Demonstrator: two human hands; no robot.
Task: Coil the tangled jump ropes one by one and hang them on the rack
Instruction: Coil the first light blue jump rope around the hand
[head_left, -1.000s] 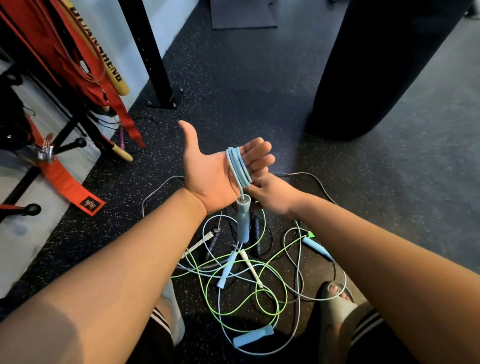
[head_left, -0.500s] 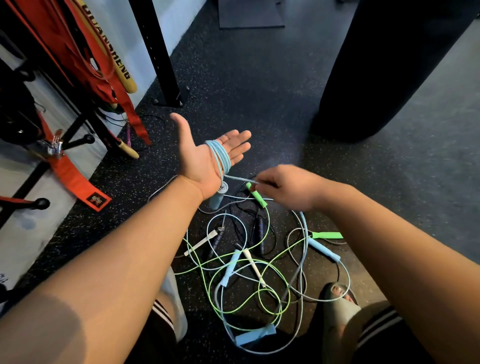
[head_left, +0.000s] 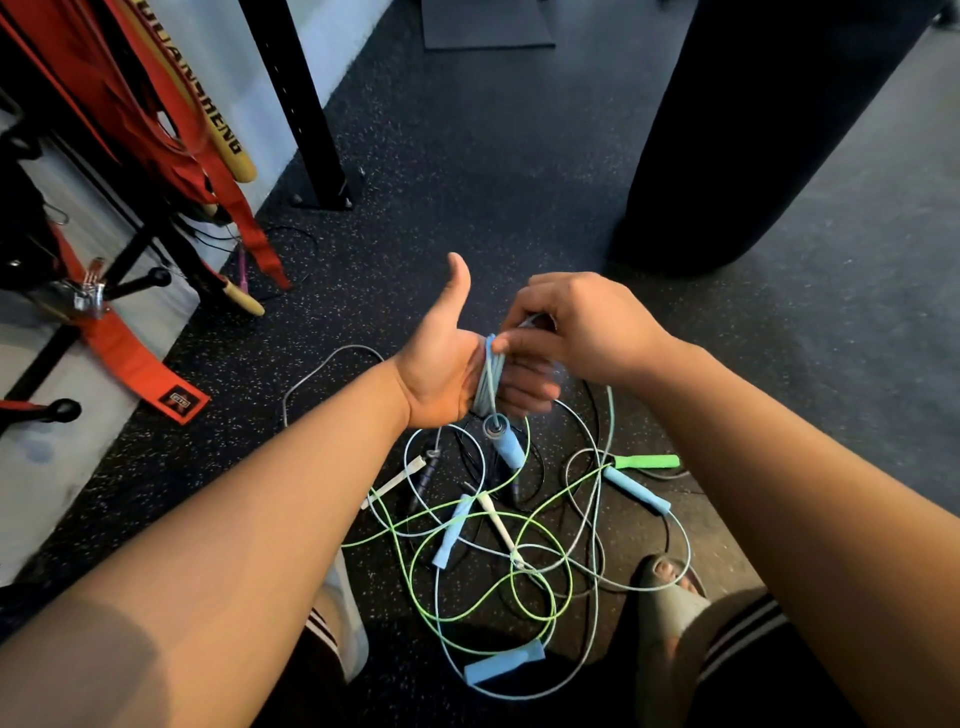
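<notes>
Right hand (head_left: 582, 327) up from pile now, pinching blue rope (head_left: 487, 374) at coil's top: another turn on. Left hand (head_left: 441, 364), flat a moment ago, curls fingers round coil, thumb up. Handle (head_left: 506, 447) dangles under palm (cord trails into tangle (head_left: 498, 525) mid-floor (head_left: 519, 182)). Rack (head_left: 130, 283), floor's left edge, waits.

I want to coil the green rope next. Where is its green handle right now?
In the head view, the green handle lies on the floor at the right edge of the tangle, just beyond a light blue handle.
</notes>
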